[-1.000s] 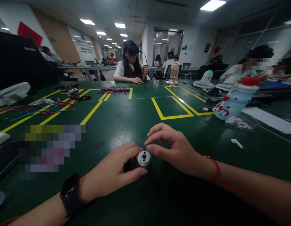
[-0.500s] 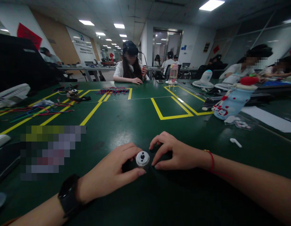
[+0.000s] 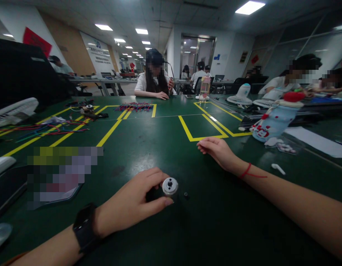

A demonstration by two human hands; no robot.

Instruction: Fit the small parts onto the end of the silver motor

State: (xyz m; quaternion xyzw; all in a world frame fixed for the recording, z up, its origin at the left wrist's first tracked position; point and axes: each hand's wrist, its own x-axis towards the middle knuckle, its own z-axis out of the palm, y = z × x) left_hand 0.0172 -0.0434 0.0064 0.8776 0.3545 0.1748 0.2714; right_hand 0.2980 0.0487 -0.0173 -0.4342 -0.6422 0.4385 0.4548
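My left hand (image 3: 140, 197) rests on the green table, thumb and fingers wrapped around a small silver motor (image 3: 170, 186). The motor stands upright, and its round end face with dark holes points up. A tiny dark cylindrical part (image 3: 185, 195) lies on the table just right of the motor, touched by neither hand. Farther forward and to the right, my right hand (image 3: 218, 152) is apart from both, beside the yellow tape. Its fingers are curled together; whether anything is between them is hidden.
Wires (image 3: 49, 129) lie at left behind a blurred plastic bag (image 3: 65, 184). A bundle of thin wires (image 3: 136, 106) is farther back. A blue bottle (image 3: 274, 122), a white earbud (image 3: 278, 169) and paper (image 3: 317, 140) are at right. A person (image 3: 154, 79) sits opposite.
My right hand has moved away from the motor, forward and right, and its fingers have curled in. The tiny dark part now shows on the table. My left hand keeps hold of the motor.
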